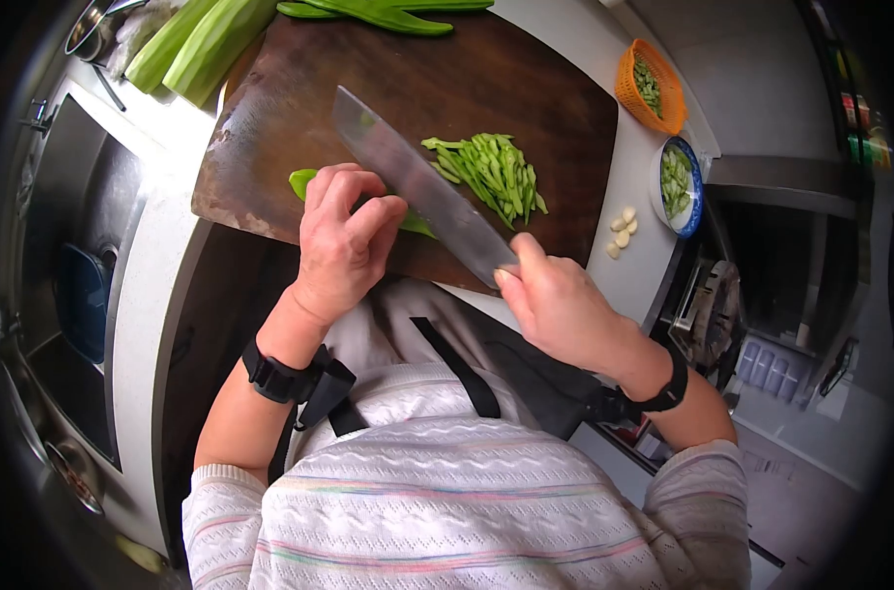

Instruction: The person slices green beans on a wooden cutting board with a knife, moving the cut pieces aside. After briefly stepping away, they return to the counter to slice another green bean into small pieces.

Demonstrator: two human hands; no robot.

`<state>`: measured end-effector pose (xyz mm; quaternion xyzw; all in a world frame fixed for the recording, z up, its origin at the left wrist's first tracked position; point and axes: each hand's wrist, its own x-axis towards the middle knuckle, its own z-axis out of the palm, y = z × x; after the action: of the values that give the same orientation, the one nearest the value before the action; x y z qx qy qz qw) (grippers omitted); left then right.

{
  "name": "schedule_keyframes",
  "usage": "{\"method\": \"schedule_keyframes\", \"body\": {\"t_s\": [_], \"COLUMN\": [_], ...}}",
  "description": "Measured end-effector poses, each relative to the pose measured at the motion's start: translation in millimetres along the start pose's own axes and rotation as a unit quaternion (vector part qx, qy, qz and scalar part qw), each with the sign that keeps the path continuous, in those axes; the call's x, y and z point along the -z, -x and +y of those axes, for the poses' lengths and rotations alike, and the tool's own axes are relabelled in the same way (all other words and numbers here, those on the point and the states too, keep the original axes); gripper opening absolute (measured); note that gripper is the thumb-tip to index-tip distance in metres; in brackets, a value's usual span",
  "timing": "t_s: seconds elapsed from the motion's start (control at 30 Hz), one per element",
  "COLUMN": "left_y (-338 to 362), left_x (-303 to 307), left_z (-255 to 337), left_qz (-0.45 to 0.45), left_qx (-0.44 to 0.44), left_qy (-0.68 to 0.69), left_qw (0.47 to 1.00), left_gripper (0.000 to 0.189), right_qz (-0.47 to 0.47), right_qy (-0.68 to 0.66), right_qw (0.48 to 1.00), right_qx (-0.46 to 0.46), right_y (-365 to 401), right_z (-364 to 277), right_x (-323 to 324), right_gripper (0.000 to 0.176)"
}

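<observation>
My left hand (341, 236) is closed over a long green pepper (302, 183) lying on the dark wooden cutting board (299, 98). The pepper's ends stick out on both sides of my curled fingers; its middle is hidden. My right hand (560, 305) grips a broad kitchen knife (417, 182), its handle covered by my palm. The blade slants across the board from lower right to upper left, close beside my left fingertips. To the right of the blade lies a loose pile of green strips (491, 172).
Peeled green gourds (206, 54) and more long green peppers (388, 14) lie at the far edge. At right are an orange basket (652, 88) of chopped greens, a blue-rimmed bowl (677, 187) with green pieces, and several garlic cloves (621, 231). A sink (83, 256) is left.
</observation>
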<state>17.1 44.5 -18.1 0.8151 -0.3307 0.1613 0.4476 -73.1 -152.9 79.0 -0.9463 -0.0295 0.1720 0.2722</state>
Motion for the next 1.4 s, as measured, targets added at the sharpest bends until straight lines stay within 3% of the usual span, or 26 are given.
{"method": "schedule_keyframes", "body": {"t_s": [0.5, 1.1, 1.4], "left_y": [-0.2, 0.2, -1.2], "left_x": [1.9, 1.2, 2.8], "left_z": [-0.4, -1.7, -0.5], "left_qz": [0.013, 0.01, 0.012], "left_qx": [-0.003, -0.002, -0.01], "left_qy": [0.016, 0.018, 0.016], "left_qw": [1.0, 1.0, 1.0], "left_gripper": [0.022, 0.021, 0.022], "right_qz": [-0.021, -0.007, 0.003], "right_qy": [-0.018, 0.006, -0.02], "right_qw": [0.999, 1.0, 0.999], "right_qx": [-0.045, -0.005, -0.027], "right_y": [10.7, 0.7, 8.2], "right_z": [10.0, -6.2, 9.2], "right_x": [-0.1, 2.6, -6.6], "right_gripper": [0.019, 0.017, 0.019]}}
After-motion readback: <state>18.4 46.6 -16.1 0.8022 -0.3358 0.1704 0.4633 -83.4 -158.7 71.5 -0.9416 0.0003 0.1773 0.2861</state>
